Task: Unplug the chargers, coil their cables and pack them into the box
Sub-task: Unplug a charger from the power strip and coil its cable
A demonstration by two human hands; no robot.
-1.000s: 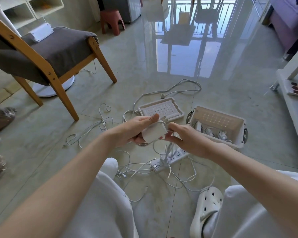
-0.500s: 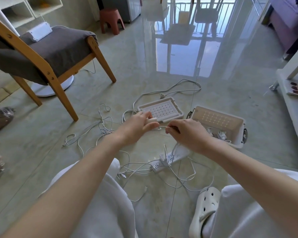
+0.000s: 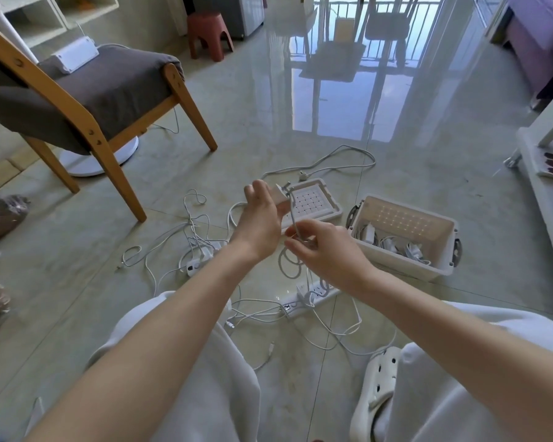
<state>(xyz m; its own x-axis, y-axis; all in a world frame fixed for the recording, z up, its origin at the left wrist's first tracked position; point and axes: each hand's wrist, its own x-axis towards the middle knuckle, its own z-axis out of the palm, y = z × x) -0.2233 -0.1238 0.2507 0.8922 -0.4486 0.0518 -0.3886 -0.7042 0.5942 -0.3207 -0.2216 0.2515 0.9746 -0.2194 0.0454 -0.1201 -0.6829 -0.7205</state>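
Above the floor (image 3: 253, 138) beside white plastic box (image 3: 403, 266) — left hand (image 3: 259, 218) grips white square charger brick (image 3: 280, 197); right hand (image 3: 332, 253) fingers (image 3: 297, 248) pinch its thin white cable (image 3: 291, 215). Hazard: hanging loops may snag white power strip (image 3: 313, 293) below.

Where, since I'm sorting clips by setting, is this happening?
Likely a home living room: a cushioned wooden chair, a small red stool and a glossy tiled floor that reflects daylight.
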